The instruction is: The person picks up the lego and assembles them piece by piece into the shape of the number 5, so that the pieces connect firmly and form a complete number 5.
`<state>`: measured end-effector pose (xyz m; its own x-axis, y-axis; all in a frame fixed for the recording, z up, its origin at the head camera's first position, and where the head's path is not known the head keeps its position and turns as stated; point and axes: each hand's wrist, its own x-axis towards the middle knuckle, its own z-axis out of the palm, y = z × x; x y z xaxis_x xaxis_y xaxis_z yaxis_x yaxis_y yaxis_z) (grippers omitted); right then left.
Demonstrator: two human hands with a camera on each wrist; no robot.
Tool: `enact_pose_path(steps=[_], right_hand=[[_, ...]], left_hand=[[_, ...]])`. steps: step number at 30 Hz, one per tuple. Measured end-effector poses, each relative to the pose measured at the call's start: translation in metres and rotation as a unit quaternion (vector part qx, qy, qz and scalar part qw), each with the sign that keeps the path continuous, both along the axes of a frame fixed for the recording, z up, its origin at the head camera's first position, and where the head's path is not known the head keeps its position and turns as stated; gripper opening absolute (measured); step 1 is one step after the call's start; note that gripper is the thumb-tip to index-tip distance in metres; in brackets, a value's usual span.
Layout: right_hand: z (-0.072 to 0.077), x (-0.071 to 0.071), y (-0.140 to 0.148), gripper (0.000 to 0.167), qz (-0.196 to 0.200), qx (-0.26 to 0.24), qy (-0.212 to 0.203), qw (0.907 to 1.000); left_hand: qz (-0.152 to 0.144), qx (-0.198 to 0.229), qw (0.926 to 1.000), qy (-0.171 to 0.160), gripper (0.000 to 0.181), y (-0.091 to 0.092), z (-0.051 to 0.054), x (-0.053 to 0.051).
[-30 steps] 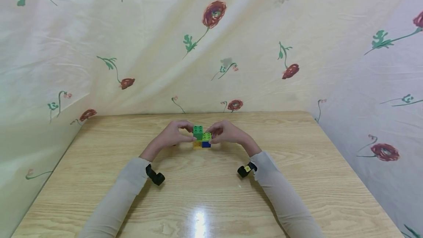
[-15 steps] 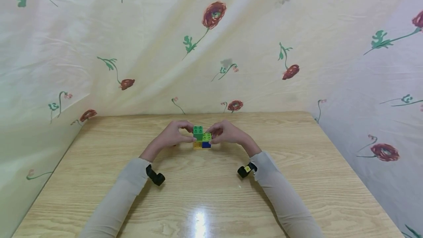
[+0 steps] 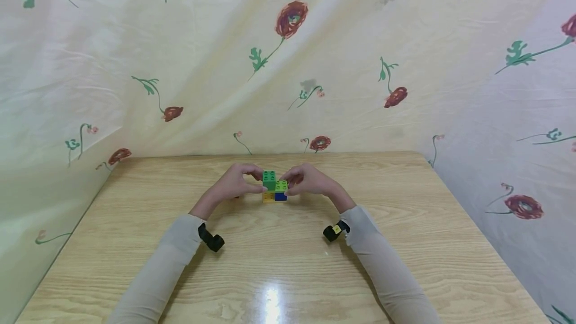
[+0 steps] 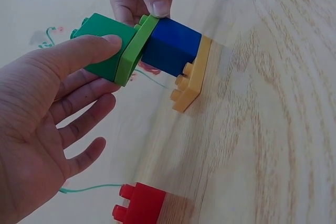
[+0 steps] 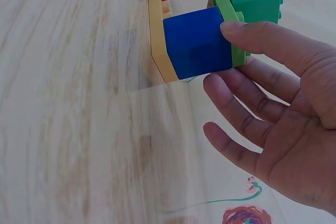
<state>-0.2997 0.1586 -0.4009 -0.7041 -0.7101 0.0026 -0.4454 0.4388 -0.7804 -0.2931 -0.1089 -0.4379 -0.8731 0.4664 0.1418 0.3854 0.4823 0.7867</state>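
Observation:
My left hand [image 3: 236,184] pinches a green toy brick [image 4: 105,38], its thumb on the near face. That brick sits on one end of a lime-green flat brick [image 4: 131,56]. Under the lime piece's other end is a blue brick [image 5: 199,43], standing on a flat yellow-orange brick [image 4: 191,80] with bare studs beside it. My right hand [image 3: 311,181] grips the blue brick and lime piece at their joint, thumb in front; its lower fingers stay loosely bent. The yellow-orange piece rests on the table. Behind the bricks, some fingertips are hidden.
A red brick [image 4: 144,204] lies on the wooden table [image 3: 279,254] beyond my left hand, mostly hidden in the head view. Flower-patterned cloth [image 3: 216,64] hangs behind the table and along both sides. A black wrist camera [image 3: 211,239] sits on my left sleeve, another [image 3: 335,231] on the right.

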Motion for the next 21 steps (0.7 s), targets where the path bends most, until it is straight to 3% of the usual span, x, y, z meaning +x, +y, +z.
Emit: enact_pose_path(steps=[7,21], right_hand=[[-0.033,-0.027,0.006,0.036,0.0,-0.001,0.009,1.0],[-0.033,-0.026,0.008,0.036,0.006,-0.008,0.005,0.9999]], left_hand=[[0.0,-0.001,1.0,0.004,0.031,-0.001,0.0,0.0],[-0.005,0.004,0.9999,0.008,0.027,0.001,-0.001,-0.001]])
